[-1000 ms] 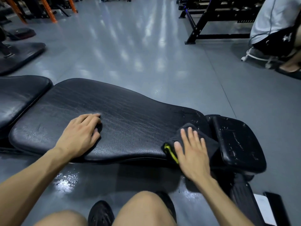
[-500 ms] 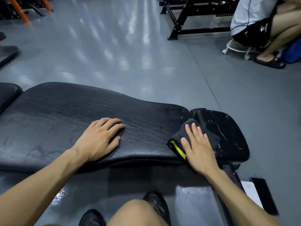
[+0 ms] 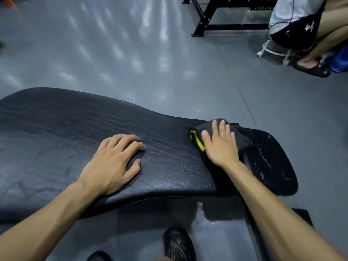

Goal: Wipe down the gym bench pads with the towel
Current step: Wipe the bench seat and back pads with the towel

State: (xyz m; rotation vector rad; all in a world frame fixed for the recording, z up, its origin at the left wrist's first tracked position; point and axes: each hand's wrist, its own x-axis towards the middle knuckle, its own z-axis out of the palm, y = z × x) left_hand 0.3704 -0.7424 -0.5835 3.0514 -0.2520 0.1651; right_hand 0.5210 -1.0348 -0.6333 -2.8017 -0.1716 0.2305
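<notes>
A long black bench pad point(image 3: 66, 132) with cracked, wrinkled vinyl stretches across the view. A smaller worn black seat pad point(image 3: 271, 164) adjoins its right end. A dark folded towel point(image 3: 241, 136) with a yellow-green edge lies over the gap between the two pads. My right hand point(image 3: 219, 145) presses flat on the towel, fingers straight and spread. My left hand point(image 3: 114, 162) rests palm down on the long pad near its front edge, fingers slightly bent.
Grey glossy floor point(image 3: 131, 53) spreads beyond the bench. A black rack frame point(image 3: 205, 25) stands at the back right. A seated person point(image 3: 301, 25) in sandals is at the far right. My black shoe point(image 3: 178, 243) is below the bench.
My right hand has slid the towel away from me toward the far edge at the pad junction. The camera has shifted right and closer; my left hand stays planted on the long pad.
</notes>
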